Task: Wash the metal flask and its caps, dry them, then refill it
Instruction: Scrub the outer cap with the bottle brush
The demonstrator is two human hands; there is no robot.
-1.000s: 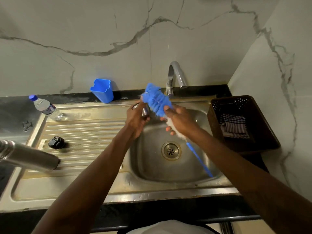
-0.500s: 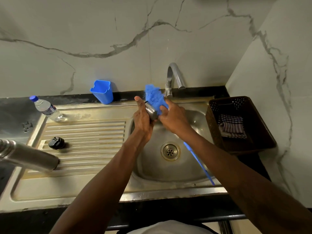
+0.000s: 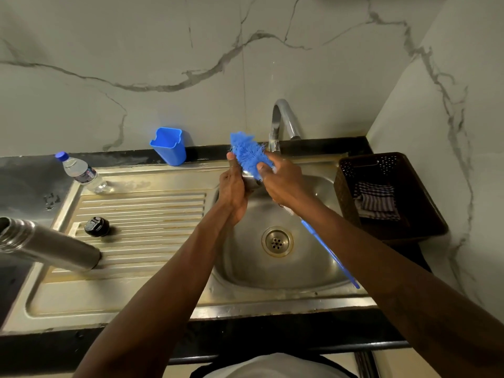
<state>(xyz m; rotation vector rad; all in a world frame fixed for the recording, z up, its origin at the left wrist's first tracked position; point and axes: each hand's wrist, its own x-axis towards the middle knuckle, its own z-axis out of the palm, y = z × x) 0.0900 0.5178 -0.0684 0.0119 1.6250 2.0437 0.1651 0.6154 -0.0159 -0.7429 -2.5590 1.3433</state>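
Over the sink basin, my left hand grips a small metal cap, mostly hidden by fingers. My right hand holds a blue bottle brush just below its bristles, which press against the cap; the brush's thin blue handle runs down under my forearm. The metal flask lies on its side on the ribbed drainboard at the left, mouth pointing left. A black inner cap sits on the drainboard beside it.
A curved tap stands behind the basin. A blue plastic holder and a plastic water bottle lie along the back ledge. At the right a dark basket holds a checked cloth.
Both hands moved closer together and slightly toward the tap. The brush head shifted from above the cap onto it, and the left hand turned more upright around the cap.
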